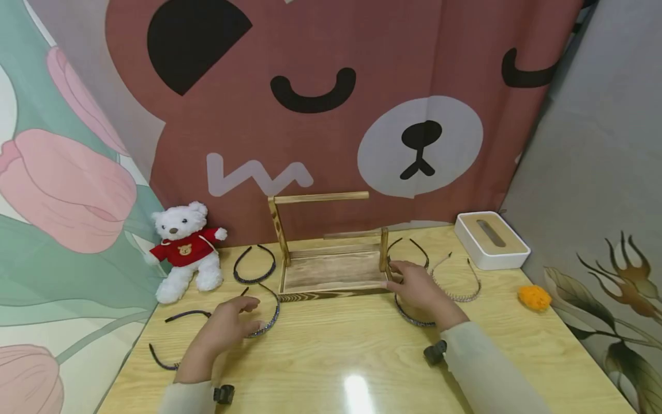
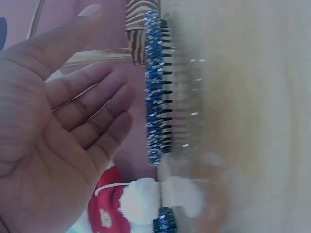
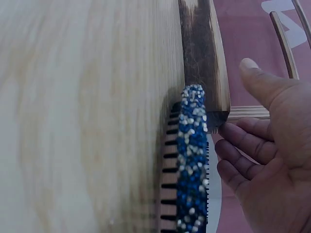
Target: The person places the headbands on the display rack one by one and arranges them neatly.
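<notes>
The left grip [image 1: 224, 329] hides the middle of, probably, one headband [image 1: 188, 313].

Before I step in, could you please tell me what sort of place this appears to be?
Probably a decorated corner of a home or small studio: headbands rest on a wooden table, a white teddy bear sits there too, and a cartoon-bear curtain hangs behind.

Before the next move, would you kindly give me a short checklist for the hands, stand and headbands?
1. Left hand empty: ok, nothing held.
2. Right hand off the wooden stand: cannot tell; contact at its corner is unclear.
3. The wooden stand upright on the table: ok.
4. Blue headband by the right hand apart from the stand: cannot tell; they overlap in view.
5. Upper bar bare: ok, nothing hangs there.
</notes>
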A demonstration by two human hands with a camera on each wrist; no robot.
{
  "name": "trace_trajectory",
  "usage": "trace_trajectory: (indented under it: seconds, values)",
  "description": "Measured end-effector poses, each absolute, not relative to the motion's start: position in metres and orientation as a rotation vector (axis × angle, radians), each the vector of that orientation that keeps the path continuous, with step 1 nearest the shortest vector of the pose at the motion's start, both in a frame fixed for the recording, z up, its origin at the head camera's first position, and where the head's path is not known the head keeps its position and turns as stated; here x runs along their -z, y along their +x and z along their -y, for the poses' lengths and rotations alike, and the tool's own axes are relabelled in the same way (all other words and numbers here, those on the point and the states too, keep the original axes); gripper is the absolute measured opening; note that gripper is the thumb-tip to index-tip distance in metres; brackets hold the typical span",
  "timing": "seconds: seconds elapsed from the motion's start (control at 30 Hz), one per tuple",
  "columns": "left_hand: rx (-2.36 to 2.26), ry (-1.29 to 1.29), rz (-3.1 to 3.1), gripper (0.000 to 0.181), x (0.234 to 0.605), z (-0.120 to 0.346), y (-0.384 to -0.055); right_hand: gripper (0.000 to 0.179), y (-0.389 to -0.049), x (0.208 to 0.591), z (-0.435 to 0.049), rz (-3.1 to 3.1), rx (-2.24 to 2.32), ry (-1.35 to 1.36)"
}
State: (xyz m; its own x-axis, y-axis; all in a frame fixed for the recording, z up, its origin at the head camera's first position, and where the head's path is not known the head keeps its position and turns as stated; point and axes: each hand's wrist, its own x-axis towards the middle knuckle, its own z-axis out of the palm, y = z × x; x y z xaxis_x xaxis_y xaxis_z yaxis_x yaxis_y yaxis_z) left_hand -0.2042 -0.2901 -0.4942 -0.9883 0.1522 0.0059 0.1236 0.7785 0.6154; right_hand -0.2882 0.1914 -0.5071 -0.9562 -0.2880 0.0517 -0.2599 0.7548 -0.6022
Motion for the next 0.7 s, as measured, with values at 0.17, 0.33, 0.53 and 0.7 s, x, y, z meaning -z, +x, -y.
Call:
trace_trajectory:
  seconds: [0.17,0.33,0.53,0.7]
  values:
    - [-0.973,0.284,-2.873,0.040,0.501,0.289,-0.205,0.072,-0.291,0.507,-0.188,-2.899,0.951,-0.431]
    - [-0.935,0.383,-2.847,0.030,0.506,0.291,-0.207,0.065,-0.291,0.507,-0.186,-2.904,0.917,-0.404]
    - [-0.951,0.423,-2.791,0.019,0.508,0.292,-0.208,0.060,-0.291,0.508,-0.185,-2.918,0.894,-0.377]
    - [-0.965,0.439,-2.779,0.015,0.510,0.294,-0.209,0.058,-0.293,0.509,-0.183,-2.917,0.899,-0.388]
